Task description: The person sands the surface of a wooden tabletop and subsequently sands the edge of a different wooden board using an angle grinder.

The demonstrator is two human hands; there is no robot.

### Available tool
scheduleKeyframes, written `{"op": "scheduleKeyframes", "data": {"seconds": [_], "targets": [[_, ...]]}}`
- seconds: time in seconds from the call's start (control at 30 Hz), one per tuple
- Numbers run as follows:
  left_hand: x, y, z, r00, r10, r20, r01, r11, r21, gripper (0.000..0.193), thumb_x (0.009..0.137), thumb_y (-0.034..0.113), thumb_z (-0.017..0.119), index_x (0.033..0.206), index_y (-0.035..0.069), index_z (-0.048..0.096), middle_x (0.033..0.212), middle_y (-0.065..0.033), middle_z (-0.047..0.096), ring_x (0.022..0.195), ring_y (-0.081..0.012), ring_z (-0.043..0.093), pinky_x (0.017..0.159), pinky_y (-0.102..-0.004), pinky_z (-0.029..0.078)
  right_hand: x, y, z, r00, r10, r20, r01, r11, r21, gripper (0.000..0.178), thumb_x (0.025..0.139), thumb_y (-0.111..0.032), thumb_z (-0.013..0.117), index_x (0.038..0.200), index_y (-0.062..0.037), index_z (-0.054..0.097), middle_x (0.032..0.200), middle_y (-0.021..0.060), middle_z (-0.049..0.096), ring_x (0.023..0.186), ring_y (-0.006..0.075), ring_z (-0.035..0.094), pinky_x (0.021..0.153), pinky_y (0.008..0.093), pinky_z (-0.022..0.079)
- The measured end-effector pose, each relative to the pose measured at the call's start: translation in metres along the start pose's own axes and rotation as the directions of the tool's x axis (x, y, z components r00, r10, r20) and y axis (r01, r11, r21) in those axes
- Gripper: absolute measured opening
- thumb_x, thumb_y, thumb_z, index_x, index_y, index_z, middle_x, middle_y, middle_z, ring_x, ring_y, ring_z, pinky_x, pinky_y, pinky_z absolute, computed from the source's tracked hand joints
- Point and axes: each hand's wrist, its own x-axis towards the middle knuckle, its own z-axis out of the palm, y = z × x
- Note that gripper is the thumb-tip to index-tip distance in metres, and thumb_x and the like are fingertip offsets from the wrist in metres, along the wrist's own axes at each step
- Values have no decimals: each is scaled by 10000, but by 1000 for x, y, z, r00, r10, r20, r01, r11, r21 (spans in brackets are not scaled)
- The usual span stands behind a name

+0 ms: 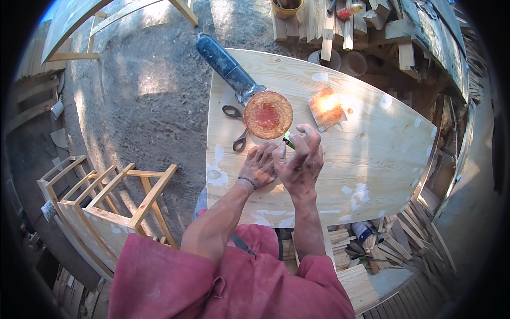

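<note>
My right hand [300,162] is closed round a small green and black tool [288,140]; most of it is hidden by the fingers, so its kind does not show. Beside it my left hand [258,166] rests palm down on the pale wooden board [382,154], its fingers pointing ahead. Just beyond both hands lies a blue angle grinder [226,66] with a round, worn, reddish-brown sanding disc [268,115] facing up. Black-handled scissors [239,142] stick out from under the disc. To the right of the disc is a piece of brown sandpaper [325,108] in bright sunlight.
Whitish filler patches dot the board. Wooden frames [130,196] stand at the left, and another frame [101,32] is at the far left. Offcuts [396,242] lie beyond the board's near right edge. More timber, a yellow bucket [287,7] and a red bottle [349,11] are at the back.
</note>
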Motion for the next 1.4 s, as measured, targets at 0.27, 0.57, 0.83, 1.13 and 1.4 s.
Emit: {"op": "scheduleKeyframes", "data": {"seconds": [0.27, 0.57, 0.83, 1.13, 1.4], "targets": [[2, -3, -3, 999, 20, -26, -21, 999, -47, 618, 811, 368, 653, 1363, 129, 510, 1426, -69, 442, 1399, -218, 359, 1136, -429, 247, -1, -9, 0, 1000, 7, 24, -6, 999, -45, 601, 736, -31, 744, 1210, -147, 391, 1197, 170, 521, 996, 362, 621, 756, 448, 546], [4, -1, -1, 1000, -7, -16, 6, 995, -97, 550, 838, 304, 625, 1358, 158, 519, 1396, -68, 445, 1381, -219, 368, 1127, -429, 256, 1, -10, -9, 989, 147, -34, -145, 988, 47, 608, 722, -57, 780, 1198, -129, 409, 1180, 165, 520, 978, 362, 631, 784, 453, 567], [4, -2, -6, 1000, -3, 0, 3, 996, -88, 532, 844, 330, 615, 1335, 144, 530, 1400, -78, 443, 1386, -226, 358, 1130, -439, 260, 16, -8, -6, 998, 62, 3, -61, 995, -83, 628, 703, -84, 778, 1223, -151, 432, 1190, 142, 510, 1015, 327, 617, 756, 452, 519], [1, -6, -2, 999, 27, 24, -25, 994, -103, 536, 828, 359, 639, 1311, 146, 545, 1437, -78, 427, 1401, -229, 339, 1154, -440, 233, 20, -7, -2, 993, -38, 112, 56, 985, -164, 619, 709, -65, 743, 1231, -182, 432, 1228, 124, 491, 1028, 313, 613, 708, 449, 462], [0, -7, -4, 988, 11, 154, 5, 994, -106, 624, 819, 395, 638, 1375, 161, 479, 1470, -77, 384, 1431, -224, 288, 1177, -439, 186, 22, -19, -4, 989, -33, 144, 55, 987, -150, 576, 741, -16, 705, 1218, -154, 414, 1225, 141, 508, 999, 343, 612, 757, 460, 501]]}}
